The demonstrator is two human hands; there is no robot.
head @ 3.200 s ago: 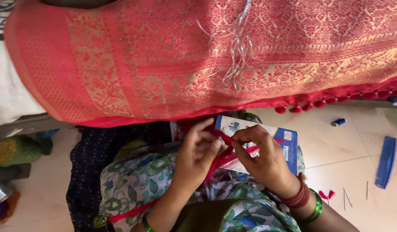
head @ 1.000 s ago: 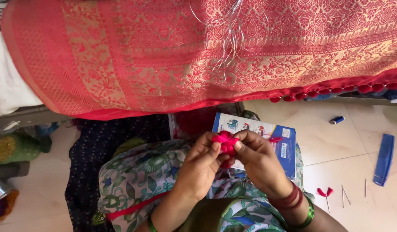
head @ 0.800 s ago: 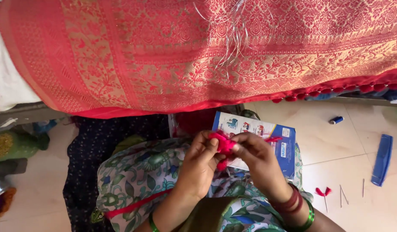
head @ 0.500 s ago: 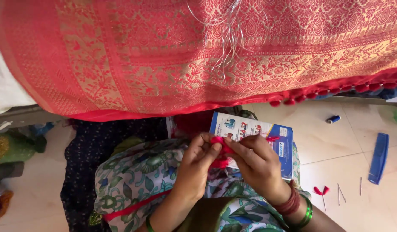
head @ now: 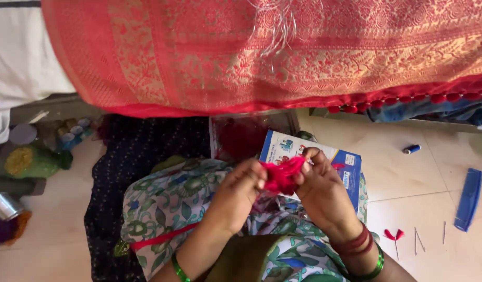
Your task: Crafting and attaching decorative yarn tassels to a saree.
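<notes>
Both hands, the left hand (head: 236, 194) and right hand (head: 324, 190), now pinch a fluffed bundle of red thread (head: 280, 175) between them above the lap, raised off the blue-and-white box (head: 350, 167) since a moment ago, its strands gathered tighter.

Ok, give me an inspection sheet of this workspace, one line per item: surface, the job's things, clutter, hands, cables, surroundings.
Surface: pale tiled floor; the person's lap is covered in floral cloth.
Job's things: red thread bundle pinched between both hands; blue and white box on the lap behind them.
Clutter: blue comb, blue spool, small red tassel and pins on the floor.
Hands: left hand and right hand both grip the bundle.
Cables: nothing seen.
Surroundings: red and gold fabric draped above, tassels along its edge; thread spools at left.
</notes>
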